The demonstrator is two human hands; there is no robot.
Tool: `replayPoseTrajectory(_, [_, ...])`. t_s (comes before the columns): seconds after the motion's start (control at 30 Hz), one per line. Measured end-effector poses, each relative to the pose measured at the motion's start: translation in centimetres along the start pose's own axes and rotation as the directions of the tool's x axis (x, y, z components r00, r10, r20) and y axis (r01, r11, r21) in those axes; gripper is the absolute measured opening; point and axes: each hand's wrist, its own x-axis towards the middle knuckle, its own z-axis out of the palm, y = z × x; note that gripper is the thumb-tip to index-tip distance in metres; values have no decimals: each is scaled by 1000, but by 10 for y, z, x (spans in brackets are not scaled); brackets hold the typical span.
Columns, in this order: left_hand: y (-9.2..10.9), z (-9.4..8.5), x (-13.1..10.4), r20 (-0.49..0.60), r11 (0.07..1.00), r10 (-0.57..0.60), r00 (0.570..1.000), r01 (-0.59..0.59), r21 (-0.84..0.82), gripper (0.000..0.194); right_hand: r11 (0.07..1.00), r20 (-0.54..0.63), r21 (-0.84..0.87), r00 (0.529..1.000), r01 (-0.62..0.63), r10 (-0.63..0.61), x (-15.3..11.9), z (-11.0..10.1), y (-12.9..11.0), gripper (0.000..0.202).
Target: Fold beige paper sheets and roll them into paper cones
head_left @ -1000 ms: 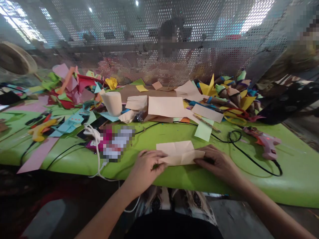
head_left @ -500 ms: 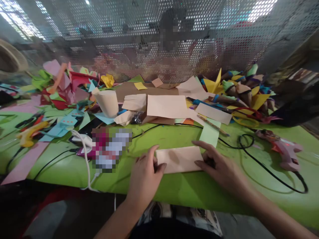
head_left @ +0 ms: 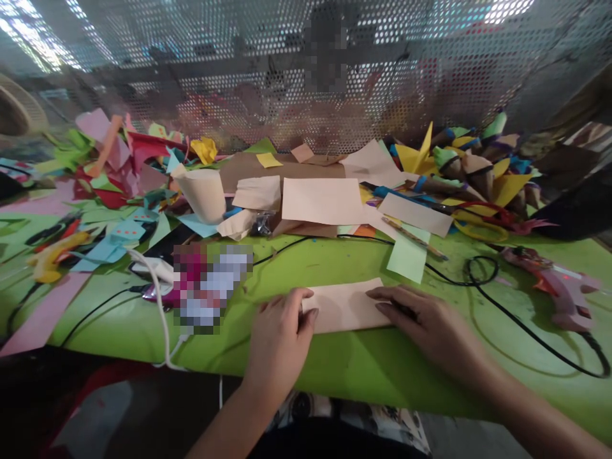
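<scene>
A pale pink piece of folded paper (head_left: 344, 307) lies at the front of the green table, between my hands. My left hand (head_left: 282, 331) grips its left end, with thumb and index finger closed on the edge. On the right end, my right hand (head_left: 421, 319) has its thumb and index finger brought close together over the paper. The other fingers of both hands are curled and partly hidden. Behind the paper, a larger pale pink sheet (head_left: 321, 201) rests on a brown piece.
Pink glue gun (head_left: 557, 280) and its black cable (head_left: 516, 319) lie at right; a yellow glue gun (head_left: 50, 258) is at left. A white cable (head_left: 162, 306) hangs over the front edge. A cream cup-like roll (head_left: 203, 194), pencil (head_left: 414, 237) and coloured paper scraps (head_left: 119, 153) line the back.
My right index finger has come down from the paper's upper corner onto its surface, nearer the thumb. My left index finger has also lowered and bent closer to its thumb.
</scene>
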Motion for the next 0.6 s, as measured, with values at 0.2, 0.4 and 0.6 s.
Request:
replayPoseTrajectory(0.2, [1, 0, 2, 8, 1000, -1, 1000, 1, 10, 17, 999, -11, -21, 1000, -27, 27, 1, 1, -1, 25])
replayPoseTrajectory(0.4, [4, -1, 4, 24, 999, -16, 1000, 15, 34, 15, 999, -23, -44, 1000, -14, 13, 0, 2, -2, 25])
replayPoseTrajectory(0.6, [3, 2, 3, -1, 995, 14, 1000, -13, 95, 16, 998, -40, -66, 999, 5, -8, 0, 5, 0, 24])
